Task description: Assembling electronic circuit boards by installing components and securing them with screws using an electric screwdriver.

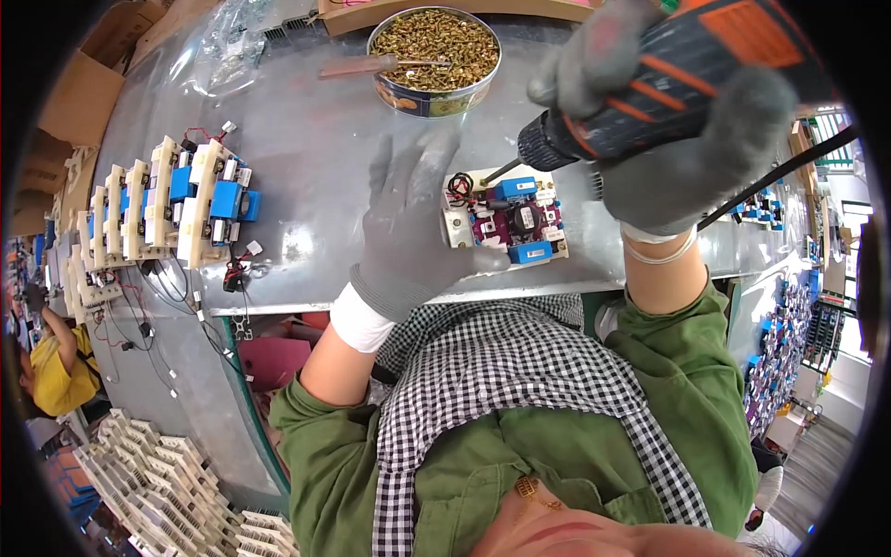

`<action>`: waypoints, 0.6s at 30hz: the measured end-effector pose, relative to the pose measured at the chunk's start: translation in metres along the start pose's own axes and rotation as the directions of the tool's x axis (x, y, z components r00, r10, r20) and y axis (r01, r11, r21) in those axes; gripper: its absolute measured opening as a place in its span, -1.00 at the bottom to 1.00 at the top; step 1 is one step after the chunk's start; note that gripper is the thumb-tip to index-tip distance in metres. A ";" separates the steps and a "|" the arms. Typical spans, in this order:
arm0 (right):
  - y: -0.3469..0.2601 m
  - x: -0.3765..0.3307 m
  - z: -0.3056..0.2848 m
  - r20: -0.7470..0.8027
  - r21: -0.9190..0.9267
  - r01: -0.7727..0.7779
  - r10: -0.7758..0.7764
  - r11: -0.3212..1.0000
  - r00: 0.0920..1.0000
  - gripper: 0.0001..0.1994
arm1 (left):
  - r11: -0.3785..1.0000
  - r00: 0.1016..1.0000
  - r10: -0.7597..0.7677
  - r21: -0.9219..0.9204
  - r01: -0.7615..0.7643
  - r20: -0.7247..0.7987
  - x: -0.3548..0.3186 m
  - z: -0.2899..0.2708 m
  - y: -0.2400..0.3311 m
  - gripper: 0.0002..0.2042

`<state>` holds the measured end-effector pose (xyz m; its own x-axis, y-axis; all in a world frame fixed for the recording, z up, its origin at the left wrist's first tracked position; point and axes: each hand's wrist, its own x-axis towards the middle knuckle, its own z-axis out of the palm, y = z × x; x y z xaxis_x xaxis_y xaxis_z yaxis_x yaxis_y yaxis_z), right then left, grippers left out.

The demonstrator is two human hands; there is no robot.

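Note:
My gloved left hand (pixel 408 213) lies against the left side of a circuit board (pixel 501 221), its thumb along the near edge and its fingers stretched toward the far side. The board has blue blocks, a round black part and a pale base. In my gloved right hand (pixel 668 158) is a black and orange power screwdriver (pixel 664 88), tilted down to the left. Its bit (pixel 502 172) reaches the far left corner of the board, beside a coiled black wire (pixel 459 187). Any screw under the tip is too small to make out.
Beyond the board stands a round tin (pixel 432 104) full of small brass-coloured screws, with a wooden-handled tool (pixel 357 66) across it. A row of similar boards (pixel 167 204) with dangling wires lines the left. A black cable (pixel 780 174) runs past my right wrist.

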<state>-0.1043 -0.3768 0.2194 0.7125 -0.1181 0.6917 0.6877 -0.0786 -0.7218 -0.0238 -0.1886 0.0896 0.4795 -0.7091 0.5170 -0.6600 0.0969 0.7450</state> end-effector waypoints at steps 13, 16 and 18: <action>0.011 -0.035 -0.002 -0.153 -0.109 -0.186 0.168 0.977 0.974 -0.30 | 0.987 0.999 -0.028 0.161 0.021 0.038 -0.021 0.019 -0.018 -0.02; 0.010 -0.033 0.007 -0.168 -0.105 -0.254 0.235 0.961 0.957 -0.30 | 0.989 0.996 -0.068 0.134 0.060 0.055 -0.022 0.018 -0.018 -0.03; 0.011 -0.032 0.013 -0.176 -0.099 -0.295 0.275 0.950 0.945 -0.31 | 0.989 0.993 -0.098 0.120 0.090 0.061 -0.023 0.019 -0.018 -0.03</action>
<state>-0.1177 -0.3607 0.1902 0.8377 -0.3078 0.4510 0.4296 -0.1383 -0.8924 -0.0339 -0.1870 0.0568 0.5053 -0.7566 0.4150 -0.6787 -0.0515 0.7326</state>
